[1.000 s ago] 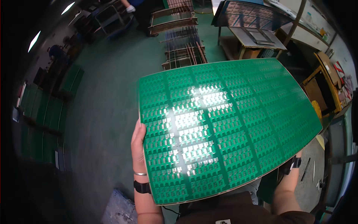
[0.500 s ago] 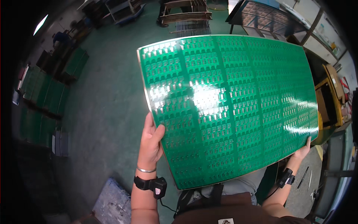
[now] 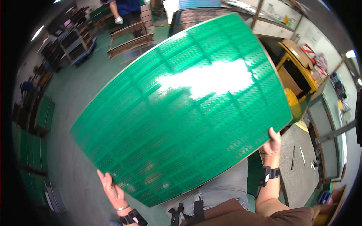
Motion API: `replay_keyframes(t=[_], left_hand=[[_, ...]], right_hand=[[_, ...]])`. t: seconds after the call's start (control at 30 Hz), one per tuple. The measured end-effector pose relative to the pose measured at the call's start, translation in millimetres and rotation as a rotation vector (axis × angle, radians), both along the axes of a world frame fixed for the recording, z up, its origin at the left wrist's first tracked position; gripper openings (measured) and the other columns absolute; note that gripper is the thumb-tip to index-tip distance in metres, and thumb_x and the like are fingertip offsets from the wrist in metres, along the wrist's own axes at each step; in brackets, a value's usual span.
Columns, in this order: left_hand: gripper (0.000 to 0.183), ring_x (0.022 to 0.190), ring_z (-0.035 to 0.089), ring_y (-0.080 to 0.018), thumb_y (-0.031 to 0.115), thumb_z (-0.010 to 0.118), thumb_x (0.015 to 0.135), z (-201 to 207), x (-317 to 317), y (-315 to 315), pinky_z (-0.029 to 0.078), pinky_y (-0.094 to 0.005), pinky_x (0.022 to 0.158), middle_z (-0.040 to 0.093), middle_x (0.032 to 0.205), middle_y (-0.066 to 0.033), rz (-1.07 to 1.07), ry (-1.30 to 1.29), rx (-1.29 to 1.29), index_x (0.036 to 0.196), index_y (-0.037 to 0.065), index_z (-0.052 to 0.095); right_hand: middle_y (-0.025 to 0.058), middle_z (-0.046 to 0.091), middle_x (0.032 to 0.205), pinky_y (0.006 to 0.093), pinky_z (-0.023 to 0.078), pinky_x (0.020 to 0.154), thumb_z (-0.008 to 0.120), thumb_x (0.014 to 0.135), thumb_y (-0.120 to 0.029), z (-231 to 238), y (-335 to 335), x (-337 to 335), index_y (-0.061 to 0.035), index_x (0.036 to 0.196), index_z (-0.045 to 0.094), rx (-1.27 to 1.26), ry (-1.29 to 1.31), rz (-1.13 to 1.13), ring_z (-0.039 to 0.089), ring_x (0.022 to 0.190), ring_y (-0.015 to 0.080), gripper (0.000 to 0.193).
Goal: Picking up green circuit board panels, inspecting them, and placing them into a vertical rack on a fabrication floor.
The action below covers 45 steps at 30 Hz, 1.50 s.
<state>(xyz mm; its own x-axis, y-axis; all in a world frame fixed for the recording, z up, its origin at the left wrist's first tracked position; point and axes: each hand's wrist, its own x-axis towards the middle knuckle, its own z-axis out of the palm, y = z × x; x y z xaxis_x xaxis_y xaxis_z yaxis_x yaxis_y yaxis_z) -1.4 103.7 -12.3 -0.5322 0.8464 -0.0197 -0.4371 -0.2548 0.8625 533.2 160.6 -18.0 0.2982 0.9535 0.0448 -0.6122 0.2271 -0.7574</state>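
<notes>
A large glossy green circuit board panel (image 3: 181,124), printed with repeating rows of small patterns, is held up in front of me, tilted with its left end lower. My left hand (image 3: 113,190) grips its lower left edge, thumb on the face and the other fingers partly behind. On the lower right edge, my right hand (image 3: 273,143) clasps the panel with its thumb on the front; most of its fingers are hidden behind. Bright light glares off the upper middle of the surface. Both wrists carry black strapped devices.
At right stands a grey worktop (image 3: 299,162) with a dark pen-like tool (image 3: 293,157) and other thin tools. Beyond it is a yellow-framed box (image 3: 298,81). A wooden frame (image 3: 132,39) stands ahead by a person in blue (image 3: 128,6). A trolley (image 3: 77,47) is at far left.
The panel has tilted, its left end swinging down and its right end up. My left hand moved lower and left, my right hand left. The view turned right, and a person in blue appeared.
</notes>
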Motion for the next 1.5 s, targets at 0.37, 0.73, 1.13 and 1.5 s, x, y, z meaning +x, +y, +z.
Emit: replay_keyframes(t=[0.37,0.73,1.13,1.5], left_hand=[[0.042,0.118,0.04,-0.0207,0.012,0.041,0.093,-9.1,-11.2,-32.4,0.033,-0.0345,0.1,0.04,0.132,-0.0108,0.013,0.081,-0.155,0.133,0.001,0.032],[0.042,0.123,0.035,-0.0211,0.013,0.04,0.094,-62.6,-43.6,-38.9,0.024,-0.0351,0.105,0.036,0.135,-0.0134,0.03,0.877,-0.072,0.131,-0.005,0.033],[0.007,0.087,0.057,-0.0139,0.016,0.049,0.091,-56.7,141.3,78.9,0.048,-0.03,0.077,0.056,0.091,0.0031,-0.525,-0.836,-0.039,0.097,0.016,0.051],[0.033,0.103,0.055,-0.0211,0.016,0.041,0.093,-172.4,134.1,37.0,0.045,-0.0324,0.086,0.054,0.118,-0.013,-0.775,-0.245,-0.652,0.125,0.006,0.044]], right_hand=[[0.0084,0.049,0.124,0.0355,0.036,0.096,0.064,0.078,-0.005,35.3,-5.7,-42.4,-0.0022,0.128,0.04,-0.107,-0.187,0.325,0.047,0.113,0.0195,0.055],[0.008,0.053,0.114,0.0337,0.04,0.09,0.062,0.081,-0.009,49.8,6.6,-72.6,0.0002,0.123,0.042,-0.067,-0.2,0.215,0.049,0.106,0.0182,0.048],[0.0139,0.049,0.117,0.0325,0.035,0.093,0.049,0.086,-0.009,70.3,-20.1,-164.0,0.0074,0.126,0.035,0.367,-0.933,-0.13,0.048,0.104,0.0208,0.045],[0.004,0.058,0.096,0.0164,0.039,0.059,0.048,0.09,-0.005,92.8,72.3,-207.7,0.0037,0.121,0.045,0.197,-1.036,0.144,0.046,0.07,0.0023,0.033]])
